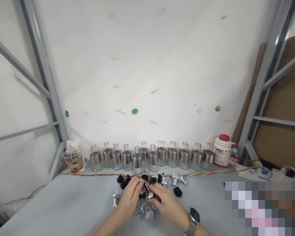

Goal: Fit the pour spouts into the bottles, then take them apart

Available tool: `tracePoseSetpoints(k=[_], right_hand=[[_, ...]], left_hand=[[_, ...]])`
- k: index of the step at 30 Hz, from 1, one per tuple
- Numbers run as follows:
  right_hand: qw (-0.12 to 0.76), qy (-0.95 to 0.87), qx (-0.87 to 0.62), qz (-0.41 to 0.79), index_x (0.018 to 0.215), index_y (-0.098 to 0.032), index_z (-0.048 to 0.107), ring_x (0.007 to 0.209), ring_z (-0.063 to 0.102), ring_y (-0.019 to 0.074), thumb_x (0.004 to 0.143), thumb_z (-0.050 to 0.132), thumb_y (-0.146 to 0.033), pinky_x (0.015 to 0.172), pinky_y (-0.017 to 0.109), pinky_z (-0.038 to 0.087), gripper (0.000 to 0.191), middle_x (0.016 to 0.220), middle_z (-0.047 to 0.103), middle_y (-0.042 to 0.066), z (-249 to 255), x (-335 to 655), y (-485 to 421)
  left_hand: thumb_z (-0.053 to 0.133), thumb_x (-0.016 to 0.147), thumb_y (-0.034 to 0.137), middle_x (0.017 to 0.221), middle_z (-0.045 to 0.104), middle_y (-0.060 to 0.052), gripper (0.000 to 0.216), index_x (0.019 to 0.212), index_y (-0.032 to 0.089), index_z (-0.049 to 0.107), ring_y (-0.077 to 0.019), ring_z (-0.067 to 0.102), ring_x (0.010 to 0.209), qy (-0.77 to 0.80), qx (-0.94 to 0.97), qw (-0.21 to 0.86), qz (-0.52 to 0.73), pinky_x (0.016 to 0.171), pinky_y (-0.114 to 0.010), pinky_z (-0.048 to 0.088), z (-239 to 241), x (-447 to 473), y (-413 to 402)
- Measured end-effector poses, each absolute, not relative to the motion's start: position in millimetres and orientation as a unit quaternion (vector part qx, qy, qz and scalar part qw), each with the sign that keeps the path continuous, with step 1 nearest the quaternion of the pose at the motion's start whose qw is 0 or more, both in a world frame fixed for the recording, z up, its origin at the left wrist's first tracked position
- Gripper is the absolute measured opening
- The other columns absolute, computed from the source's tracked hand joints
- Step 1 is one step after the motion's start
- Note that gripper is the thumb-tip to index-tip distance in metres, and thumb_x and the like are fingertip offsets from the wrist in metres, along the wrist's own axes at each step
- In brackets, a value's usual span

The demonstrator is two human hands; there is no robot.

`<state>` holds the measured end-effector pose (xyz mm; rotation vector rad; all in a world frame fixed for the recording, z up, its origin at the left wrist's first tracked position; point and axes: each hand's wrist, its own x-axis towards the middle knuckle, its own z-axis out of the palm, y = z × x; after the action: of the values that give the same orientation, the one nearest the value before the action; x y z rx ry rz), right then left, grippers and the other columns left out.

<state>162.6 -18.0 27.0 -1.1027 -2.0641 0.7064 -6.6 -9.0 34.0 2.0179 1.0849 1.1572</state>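
Both hands meet over a pile of small parts on the grey table point(83, 196). Between them is a silver-and-black pourer part point(147, 189), whose details are partly covered by fingers. My left hand point(132, 193) pinches its upper left end. On the lower right, my right hand point(163, 198) closes its thumb and fingers around the silver end. Silver pourer spouts point(179, 179) lie around the hands, one silver spout point(115, 198) to the left and more below. A round black cap point(178, 191) rests right of my right hand; other black pieces point(120, 179) lie at the upper left.
Several glass bottles with metal sleeves point(137, 160) stand in a row along the wall. A plastic cup point(73, 160) is at their left, a white-and-red jar point(222, 152) at their right. A twisted wire point(100, 174) crosses the table to a power strip point(255, 173).
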Motion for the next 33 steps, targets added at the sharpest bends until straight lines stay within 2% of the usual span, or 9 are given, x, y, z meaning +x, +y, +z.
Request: tracePoseSetpoints(k=[3, 7, 13, 16, 19, 22, 25, 29, 33], right_hand=[[0.389, -0.714, -0.37, 0.448, 0.089, -0.019, 0.059, 0.076, 0.055, 0.0164, 0.072, 0.062, -0.029, 0.07, 0.027, 0.043, 0.02, 0.082, 0.058, 0.0, 30.2, 160.8, -16.9], [0.361, -0.628, -0.277, 0.632, 0.084, -0.016, 0.055, 0.057, 0.052, 0.0096, 0.064, 0.069, -0.036, 0.053, 0.021, 0.04, 0.032, 0.069, 0.056, -0.002, 26.6, 157.7, -14.1], [0.352, -0.597, -0.298, 0.657, 0.073, -0.015, 0.051, 0.038, 0.044, 0.0049, 0.066, 0.066, -0.043, 0.038, 0.017, 0.029, 0.033, 0.052, 0.054, -0.004, 19.9, 152.9, -10.4], [0.386, -0.532, -0.288, 0.697, 0.073, -0.014, 0.053, 0.037, 0.04, 0.0039, 0.068, 0.065, -0.039, 0.035, 0.016, 0.021, 0.028, 0.05, 0.05, -0.006, 21.6, 152.0, -10.6], [0.444, -0.436, -0.267, 0.736, 0.069, -0.015, 0.052, 0.035, 0.033, 0.0032, 0.071, 0.059, -0.039, 0.036, 0.017, 0.021, 0.025, 0.047, 0.045, -0.007, 26.2, 158.5, -7.5], [0.516, -0.405, -0.283, 0.699, 0.069, -0.016, 0.051, 0.041, 0.039, 0.0052, 0.073, 0.054, -0.038, 0.043, 0.019, 0.029, 0.022, 0.053, 0.05, -0.005, 28.5, 171.9, 1.7], [0.521, -0.485, -0.383, 0.589, 0.076, -0.018, 0.053, 0.048, 0.046, 0.0087, 0.069, 0.059, -0.033, 0.048, 0.021, 0.033, 0.018, 0.063, 0.056, -0.002, 23.5, 181.2, 11.1], [0.455, -0.642, -0.488, 0.377, 0.083, -0.018, 0.058, 0.061, 0.053, 0.0149, 0.067, 0.061, -0.031, 0.057, 0.025, 0.038, 0.021, 0.073, 0.061, 0.001, 15.3, 177.1, 9.6], [0.386, -0.737, -0.496, 0.25, 0.08, -0.019, 0.06, 0.075, 0.056, 0.0186, 0.066, 0.064, -0.032, 0.067, 0.026, 0.039, 0.02, 0.08, 0.063, 0.002, 20.4, 166.6, -7.2]], left_hand=[[0.03, 0.089, 0.032, 0.087, 0.051, -0.005, 0.027, 0.089, 0.019, 0.053, -0.0164, 0.049, 0.084, 0.377, 0.755, 0.292, 0.45, 0.078, -0.028, 0.039, 38.9, -7.5, -14.9], [0.037, 0.087, 0.035, 0.077, 0.047, 0.0, 0.02, 0.08, 0.019, 0.048, -0.0136, 0.047, 0.072, 0.392, 0.742, 0.318, 0.441, 0.069, -0.025, 0.039, 35.4, -6.2, -17.2], [0.039, 0.085, 0.04, 0.068, 0.041, 0.004, 0.024, 0.074, 0.019, 0.042, -0.0105, 0.042, 0.065, 0.384, 0.692, 0.421, 0.443, 0.063, -0.021, 0.036, 29.0, -1.2, -15.2], [0.041, 0.084, 0.042, 0.068, 0.039, 0.004, 0.025, 0.073, 0.019, 0.043, -0.0098, 0.039, 0.065, 0.376, 0.671, 0.439, 0.464, 0.061, -0.02, 0.035, 29.2, 2.4, -17.3], [0.036, 0.086, 0.044, 0.063, 0.038, 0.005, 0.03, 0.071, 0.019, 0.043, -0.0096, 0.038, 0.06, 0.399, 0.649, 0.424, 0.49, 0.059, -0.02, 0.034, 29.3, 1.3, -15.8], [0.03, 0.087, 0.045, 0.057, 0.037, 0.005, 0.036, 0.066, 0.019, 0.043, -0.0105, 0.038, 0.056, 0.47, 0.652, 0.339, 0.49, 0.056, -0.022, 0.034, 26.5, -8.4, -5.5], [0.039, 0.085, 0.041, 0.065, 0.047, 0.001, 0.033, 0.064, 0.018, 0.052, -0.015, 0.044, 0.068, 0.513, 0.735, 0.146, 0.419, 0.065, -0.027, 0.036, 16.8, -20.6, 9.6], [0.042, 0.084, 0.029, 0.082, 0.054, -0.005, 0.025, 0.08, 0.021, 0.064, -0.0199, 0.047, 0.082, 0.508, 0.791, 0.003, 0.341, 0.072, -0.033, 0.039, 2.8, -26.9, 20.3], [0.04, 0.086, 0.033, 0.097, 0.054, -0.008, 0.032, 0.113, 0.022, 0.052, -0.0215, 0.048, 0.09, 0.483, 0.803, -0.005, 0.349, 0.08, -0.039, 0.04, 9.7, -21.5, 10.9]])
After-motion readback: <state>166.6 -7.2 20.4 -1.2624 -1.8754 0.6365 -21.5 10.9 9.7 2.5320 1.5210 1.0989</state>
